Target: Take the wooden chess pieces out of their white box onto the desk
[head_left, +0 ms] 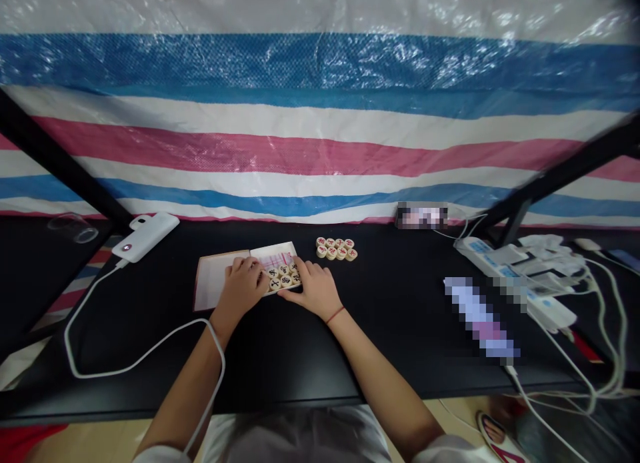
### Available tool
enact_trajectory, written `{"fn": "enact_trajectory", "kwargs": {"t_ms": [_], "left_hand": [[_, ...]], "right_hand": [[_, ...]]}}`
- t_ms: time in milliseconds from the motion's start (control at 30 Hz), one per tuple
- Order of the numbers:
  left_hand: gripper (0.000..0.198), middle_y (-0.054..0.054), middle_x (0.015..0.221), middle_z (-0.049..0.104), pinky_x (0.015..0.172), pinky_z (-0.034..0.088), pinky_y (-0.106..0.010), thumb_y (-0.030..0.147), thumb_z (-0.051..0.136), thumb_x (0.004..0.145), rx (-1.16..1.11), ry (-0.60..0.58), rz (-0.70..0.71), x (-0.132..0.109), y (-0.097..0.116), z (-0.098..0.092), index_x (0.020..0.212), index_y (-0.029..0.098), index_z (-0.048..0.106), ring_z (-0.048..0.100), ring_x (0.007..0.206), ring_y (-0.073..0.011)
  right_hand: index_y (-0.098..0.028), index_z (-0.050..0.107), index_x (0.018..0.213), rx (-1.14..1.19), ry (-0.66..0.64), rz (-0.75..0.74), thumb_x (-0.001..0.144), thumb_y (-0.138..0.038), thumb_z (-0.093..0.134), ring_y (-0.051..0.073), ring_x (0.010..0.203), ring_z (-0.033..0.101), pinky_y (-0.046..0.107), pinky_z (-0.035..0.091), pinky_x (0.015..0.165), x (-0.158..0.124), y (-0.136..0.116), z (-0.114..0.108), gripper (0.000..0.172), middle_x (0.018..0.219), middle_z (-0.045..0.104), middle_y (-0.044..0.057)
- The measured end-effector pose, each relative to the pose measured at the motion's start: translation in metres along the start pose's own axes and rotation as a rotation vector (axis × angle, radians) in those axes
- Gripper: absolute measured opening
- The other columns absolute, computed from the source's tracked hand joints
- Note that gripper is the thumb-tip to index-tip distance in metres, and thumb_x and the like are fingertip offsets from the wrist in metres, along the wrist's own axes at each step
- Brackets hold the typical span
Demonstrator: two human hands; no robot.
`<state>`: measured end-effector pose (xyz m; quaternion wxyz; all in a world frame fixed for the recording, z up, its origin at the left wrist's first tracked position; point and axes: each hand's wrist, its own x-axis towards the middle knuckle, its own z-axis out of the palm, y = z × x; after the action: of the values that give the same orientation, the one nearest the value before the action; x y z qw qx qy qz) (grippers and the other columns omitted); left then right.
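Observation:
An open flat box (273, 258) lies on the black table (300, 343), its lid (213, 280) folded out to the left. Several round wooden chess pieces (283, 275) with black characters sit in the box's front part. My left hand (243, 286) rests curled over the box's left side, fingertips on the pieces. My right hand (314, 286) lies at the box's right edge, fingers bent and touching the pieces; a red string circles that wrist. A second group of round pieces (337, 248) with red characters lies on the table just right of the box.
A white power bank (145, 236) with a white cable sits at the left. A clear glass (75, 226) stands far left. A power strip (515, 276) with chargers and cables fills the right side. A striped tarp (320, 130) hangs behind the table.

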<state>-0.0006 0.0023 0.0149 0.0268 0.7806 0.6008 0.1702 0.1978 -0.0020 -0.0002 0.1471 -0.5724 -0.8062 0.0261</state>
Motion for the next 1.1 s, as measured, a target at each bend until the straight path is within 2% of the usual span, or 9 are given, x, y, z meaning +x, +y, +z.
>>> {"fn": "enact_trajectory", "kwargs": {"t_ms": [133, 267, 467, 567, 633, 700, 867, 967, 1100], "left_hand": [[0.012, -0.006, 0.091, 0.069, 0.082, 0.038, -0.042, 0.024, 0.051, 0.083, -0.051, -0.031, -0.011, 0.001, -0.002, 0.0, 0.082, 0.021, 0.062, 0.054, 0.094, -0.0275], [0.013, -0.005, 0.093, 0.07, 0.085, 0.038, -0.043, 0.027, 0.053, 0.083, -0.123, -0.021, -0.037, 0.003, -0.008, 0.0, 0.087, 0.022, 0.065, 0.057, 0.093, -0.0267], [0.023, -0.006, 0.104, 0.068, 0.095, 0.042, -0.042, 0.034, 0.055, 0.084, -0.418, 0.136, -0.037, 0.013, 0.0, -0.007, 0.102, 0.022, 0.065, 0.058, 0.104, -0.0246], [0.027, -0.004, 0.099, 0.068, 0.08, 0.05, -0.032, 0.039, 0.058, 0.083, -0.752, 0.042, -0.075, 0.021, 0.023, -0.008, 0.103, 0.021, 0.063, 0.063, 0.088, -0.0185], [0.029, -0.003, 0.092, 0.069, 0.072, 0.05, -0.027, 0.042, 0.06, 0.082, -0.967, -0.087, -0.125, 0.027, 0.04, -0.005, 0.1, 0.02, 0.063, 0.064, 0.081, -0.0163], [0.031, -0.002, 0.084, 0.069, 0.066, 0.049, -0.024, 0.045, 0.062, 0.08, -1.115, -0.173, -0.189, 0.03, 0.052, 0.0, 0.096, 0.019, 0.062, 0.064, 0.073, -0.0143], [0.034, -0.001, 0.077, 0.068, 0.066, 0.049, -0.023, 0.047, 0.068, 0.074, -1.295, -0.189, -0.262, 0.033, 0.058, 0.015, 0.09, 0.018, 0.061, 0.064, 0.072, -0.0132], [0.034, -0.002, 0.082, 0.069, 0.069, 0.051, -0.024, 0.046, 0.07, 0.072, -1.344, -0.188, -0.278, 0.03, 0.058, 0.021, 0.089, 0.018, 0.061, 0.066, 0.075, -0.0141], [0.032, 0.0, 0.077, 0.068, 0.07, 0.053, -0.025, 0.044, 0.07, 0.074, -1.299, -0.084, -0.325, 0.026, 0.054, 0.019, 0.09, 0.019, 0.06, 0.066, 0.074, -0.0141]], "right_hand": [[-0.012, 0.049, 0.134, 0.008, 0.007, 0.007, 0.075, -0.081, 0.047, 0.028, 0.088, 0.06, 0.035, 0.038, 0.074, 0.0, -0.003, 0.001, 0.09, 0.1, 0.065, 0.015], [-0.01, 0.048, 0.135, 0.03, 0.001, 0.013, 0.078, -0.078, 0.047, 0.03, 0.09, 0.061, 0.037, 0.041, 0.076, 0.0, -0.005, 0.003, 0.089, 0.1, 0.065, 0.016], [-0.01, 0.039, 0.141, 0.28, 0.074, 0.007, 0.078, -0.067, 0.06, 0.028, 0.09, 0.063, 0.038, 0.049, 0.077, 0.001, 0.004, -0.005, 0.088, 0.1, 0.065, 0.014], [-0.016, 0.046, 0.135, 0.432, 0.192, -0.06, 0.085, -0.052, 0.06, 0.025, 0.092, 0.063, 0.037, 0.052, 0.08, 0.0, 0.008, -0.01, 0.064, 0.104, 0.064, 0.012], [-0.02, 0.056, 0.124, 0.488, 0.26, -0.088, 0.091, -0.04, 0.054, 0.023, 0.093, 0.063, 0.036, 0.052, 0.082, -0.001, 0.011, -0.013, 0.038, 0.105, 0.065, 0.01], [-0.021, 0.061, 0.112, 0.513, 0.3, -0.089, 0.093, -0.031, 0.049, 0.021, 0.091, 0.063, 0.034, 0.052, 0.082, -0.003, 0.015, -0.015, 0.024, 0.102, 0.066, 0.009], [-0.02, 0.061, 0.11, 0.499, 0.333, -0.009, 0.089, -0.031, 0.054, 0.018, 0.075, 0.062, 0.031, 0.052, 0.074, -0.006, 0.023, -0.02, 0.025, 0.093, 0.067, 0.006], [-0.021, 0.061, 0.11, 0.526, 0.319, -0.041, 0.087, -0.031, 0.054, 0.016, 0.073, 0.061, 0.029, 0.051, 0.072, -0.005, 0.022, -0.024, 0.026, 0.092, 0.067, 0.005], [-0.02, 0.062, 0.102, 0.487, 0.313, 0.023, 0.086, -0.031, 0.055, 0.015, 0.071, 0.059, 0.027, 0.048, 0.071, -0.005, 0.025, -0.025, 0.02, 0.087, 0.065, 0.004]]}}
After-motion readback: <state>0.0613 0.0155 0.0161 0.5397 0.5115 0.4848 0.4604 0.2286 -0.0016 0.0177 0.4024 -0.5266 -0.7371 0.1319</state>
